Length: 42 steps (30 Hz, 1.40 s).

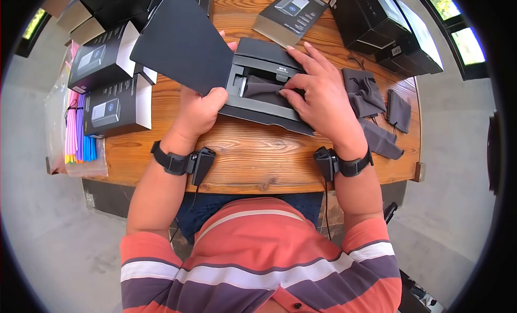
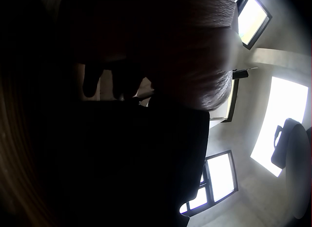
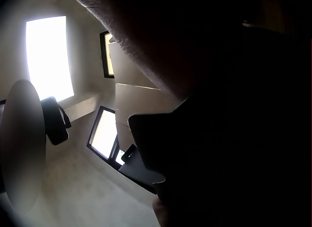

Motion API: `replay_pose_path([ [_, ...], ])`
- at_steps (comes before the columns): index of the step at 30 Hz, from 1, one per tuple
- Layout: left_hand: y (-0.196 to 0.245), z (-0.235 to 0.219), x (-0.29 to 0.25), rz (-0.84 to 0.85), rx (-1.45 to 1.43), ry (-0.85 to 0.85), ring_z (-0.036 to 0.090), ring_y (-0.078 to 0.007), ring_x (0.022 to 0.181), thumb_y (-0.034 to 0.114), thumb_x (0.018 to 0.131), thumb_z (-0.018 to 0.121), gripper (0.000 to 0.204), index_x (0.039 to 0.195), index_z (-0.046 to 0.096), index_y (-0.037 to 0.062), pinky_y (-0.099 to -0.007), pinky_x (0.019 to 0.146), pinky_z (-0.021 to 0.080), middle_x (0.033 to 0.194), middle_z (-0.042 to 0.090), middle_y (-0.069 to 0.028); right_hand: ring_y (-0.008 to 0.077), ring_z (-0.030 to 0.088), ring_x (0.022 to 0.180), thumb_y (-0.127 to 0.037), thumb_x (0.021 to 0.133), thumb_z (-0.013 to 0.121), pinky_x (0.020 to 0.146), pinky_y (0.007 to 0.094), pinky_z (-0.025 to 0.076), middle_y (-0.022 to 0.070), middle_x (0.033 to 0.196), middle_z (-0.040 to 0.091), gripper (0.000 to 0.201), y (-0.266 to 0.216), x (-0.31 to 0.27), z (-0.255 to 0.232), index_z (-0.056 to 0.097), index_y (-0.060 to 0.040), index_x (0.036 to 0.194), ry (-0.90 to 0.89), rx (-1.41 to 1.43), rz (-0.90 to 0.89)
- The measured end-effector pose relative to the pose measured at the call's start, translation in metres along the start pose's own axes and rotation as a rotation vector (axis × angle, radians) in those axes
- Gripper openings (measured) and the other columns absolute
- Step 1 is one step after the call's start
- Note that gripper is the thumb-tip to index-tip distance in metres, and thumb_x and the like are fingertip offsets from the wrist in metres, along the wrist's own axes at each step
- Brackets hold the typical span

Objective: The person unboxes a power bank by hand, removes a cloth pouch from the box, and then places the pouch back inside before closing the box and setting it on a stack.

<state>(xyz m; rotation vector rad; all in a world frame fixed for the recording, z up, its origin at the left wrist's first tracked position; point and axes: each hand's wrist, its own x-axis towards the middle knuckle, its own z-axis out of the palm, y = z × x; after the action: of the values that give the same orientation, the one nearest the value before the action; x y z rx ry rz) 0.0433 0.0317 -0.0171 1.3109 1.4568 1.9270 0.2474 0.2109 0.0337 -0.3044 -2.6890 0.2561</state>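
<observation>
A black box (image 1: 258, 104) is held above the near part of the wooden table, its large lid flap (image 1: 186, 38) swung up to the left. My left hand (image 1: 198, 113) grips the box's left side, thumb on the near corner and fingertips showing behind the flap. Inside the box's frame lies a dark grey cloth pouch (image 1: 263, 88). Thumb and index finger of my right hand (image 1: 326, 97) pinch the pouch's right part, while the other fingers reach over the far edge. Both wrist views are mostly dark, with the box a black shape (image 2: 131, 154).
Several grey drawstring pouches (image 1: 363, 89) lie on the right of the table (image 1: 264, 167). Printed black boxes (image 1: 116, 111) stack at left, beside a plastic bag of coloured sticks (image 1: 78, 132). Another printed box (image 1: 293, 11) lies at the back, with larger black boxes (image 1: 366, 17) at back right.
</observation>
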Motion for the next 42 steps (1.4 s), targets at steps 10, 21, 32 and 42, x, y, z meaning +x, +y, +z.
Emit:
replay_pose_path([
  [10,0.003,0.001,0.0,-0.037,-0.016,-0.008,0.042,-0.0307,0.163,-0.005,0.08,0.046,0.079,0.158,0.057,-0.0029,-0.0462,0.135,0.031,0.168,0.055,-0.0158,0.0447,0.055,0.15,-0.006,0.083,0.09,0.121,0.0505,0.047,0.0212,0.152,0.065,0.05,0.007,0.001,0.003,0.07,-0.0079,0.129,0.152,0.271,0.163],
  [21,0.005,0.001,-0.003,-0.118,0.017,0.046,0.041,-0.0303,0.163,-0.001,0.086,0.047,0.07,0.153,0.065,-0.0036,-0.0454,0.136,0.029,0.161,0.06,-0.0169,0.0227,0.064,0.135,-0.022,0.094,0.091,0.114,0.0384,0.053,0.0167,0.152,0.064,0.09,0.037,-0.006,-0.037,0.045,-0.008,0.17,0.06,1.199,0.326],
  [32,0.002,0.003,-0.001,-0.131,-0.124,0.144,0.057,-0.0265,0.148,0.044,0.119,0.052,0.064,0.166,0.046,0.0009,-0.0417,0.129,0.04,0.158,0.063,-0.0157,0.0295,0.066,0.137,-0.013,0.086,0.092,0.118,0.0397,0.049,0.0143,0.145,0.072,0.059,0.027,-0.008,-0.032,0.072,-0.0021,0.14,-0.126,0.698,0.151],
  [42,-0.008,-0.002,-0.006,-0.001,-0.2,-0.008,0.054,-0.0266,0.152,0.089,0.102,0.047,0.107,0.165,0.054,0.0024,-0.0428,0.128,0.041,0.169,0.054,-0.0147,0.0295,0.072,0.122,-0.011,0.092,0.086,0.106,0.0383,0.055,0.012,0.134,0.076,0.022,0.044,-0.011,-0.023,0.081,-0.0012,0.111,-0.082,0.599,0.065],
])
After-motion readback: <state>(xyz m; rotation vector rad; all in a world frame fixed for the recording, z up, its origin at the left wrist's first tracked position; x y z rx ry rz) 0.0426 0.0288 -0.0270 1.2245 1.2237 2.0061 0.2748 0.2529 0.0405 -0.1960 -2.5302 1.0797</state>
